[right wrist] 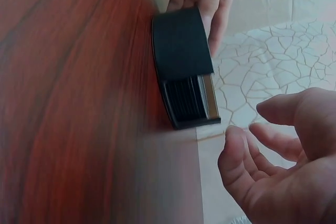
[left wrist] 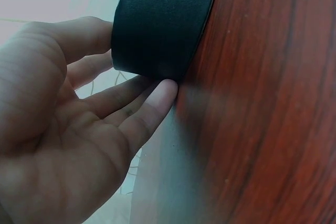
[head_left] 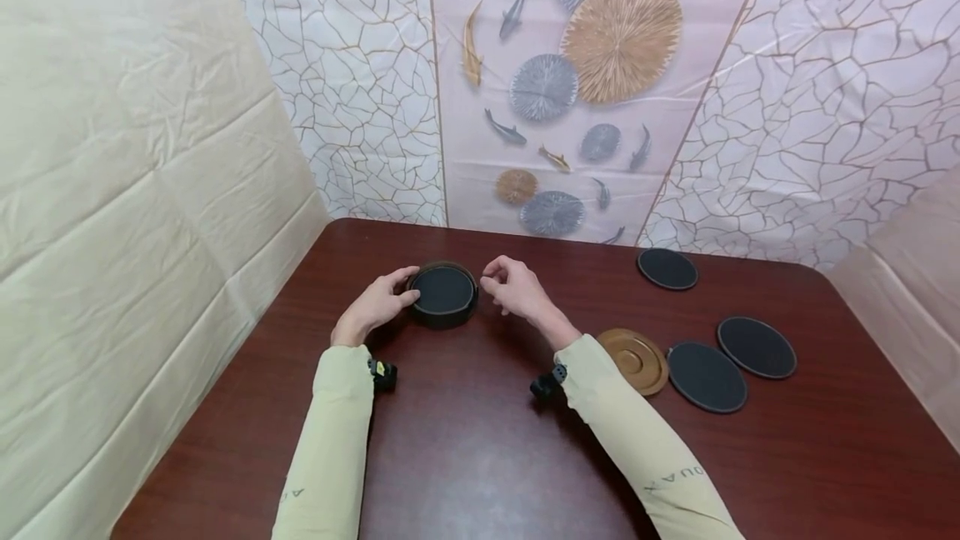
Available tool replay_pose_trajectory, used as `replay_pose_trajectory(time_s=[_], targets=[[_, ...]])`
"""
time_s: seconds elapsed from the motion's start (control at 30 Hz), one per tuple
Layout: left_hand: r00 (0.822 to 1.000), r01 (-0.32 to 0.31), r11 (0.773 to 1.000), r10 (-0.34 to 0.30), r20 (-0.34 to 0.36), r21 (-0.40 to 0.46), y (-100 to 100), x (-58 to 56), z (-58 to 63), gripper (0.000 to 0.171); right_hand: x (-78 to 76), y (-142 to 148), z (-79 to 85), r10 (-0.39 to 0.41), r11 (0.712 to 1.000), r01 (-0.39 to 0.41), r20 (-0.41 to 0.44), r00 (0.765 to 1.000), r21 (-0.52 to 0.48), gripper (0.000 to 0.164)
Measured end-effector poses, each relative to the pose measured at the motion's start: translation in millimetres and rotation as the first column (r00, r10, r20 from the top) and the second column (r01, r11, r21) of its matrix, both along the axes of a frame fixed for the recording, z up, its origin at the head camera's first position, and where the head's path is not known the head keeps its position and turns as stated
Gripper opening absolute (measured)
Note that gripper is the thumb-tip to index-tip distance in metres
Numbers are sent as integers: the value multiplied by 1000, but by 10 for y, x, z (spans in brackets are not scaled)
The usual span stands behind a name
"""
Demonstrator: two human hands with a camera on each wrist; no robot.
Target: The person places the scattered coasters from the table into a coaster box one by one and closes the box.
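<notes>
A round black coaster holder (head_left: 444, 321) stands on the far left part of the table with a black coaster (head_left: 444, 290) uppermost in it. My left hand (head_left: 377, 303) grips its left side, thumb on the near wall and fingers spread round behind; in the left wrist view the holder's dark wall (left wrist: 163, 24) meets the fingers. A slot in its right side shows several stacked coasters (right wrist: 185, 98) edge-on in the right wrist view, with a brown edge above them. My right hand (head_left: 517, 286) hovers just right of the holder, apart from it, its loosely bent fingers holding nothing.
A round grooved wooden piece (head_left: 637, 362) lies by my right forearm, partly covered by the sleeve. Beside it are two black coasters, one nearer (head_left: 707, 377) and one farther right (head_left: 757, 347). Another black coaster (head_left: 667, 268) lies near the table's back edge. Patterned cloth (head_left: 375, 107) hangs behind.
</notes>
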State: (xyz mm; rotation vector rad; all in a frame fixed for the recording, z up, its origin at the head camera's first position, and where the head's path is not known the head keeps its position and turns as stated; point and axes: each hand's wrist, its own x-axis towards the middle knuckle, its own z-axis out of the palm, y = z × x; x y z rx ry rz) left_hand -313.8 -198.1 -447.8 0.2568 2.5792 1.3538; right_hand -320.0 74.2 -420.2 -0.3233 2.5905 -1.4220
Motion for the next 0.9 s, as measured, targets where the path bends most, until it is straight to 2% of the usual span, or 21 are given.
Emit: replay_pose_trajectory(time_s=[0.27,0.43,0.63,0.77,0.9], targets=[[1000,-3,1000,4,-12,5,3,0,0,54,4,274,79,-4,999,5,-12,1000,36,24],[1000,-10,1000,10,-8,6,0,3,-2,54,-19,525,113,-34,996,34,1,999,79,31],[1000,-7,1000,7,-5,9,-10,17,-19,55,-59,789,146,-47,988,50,-22,999,145,33],[1000,-4,1000,4,-5,11,-4,22,-23,56,-73,936,163,-57,976,69,-62,996,205,33],[1000,3,1000,-3,-14,-2,11,12,-25,56,-80,1095,169,-67,951,99,-117,991,294,35]])
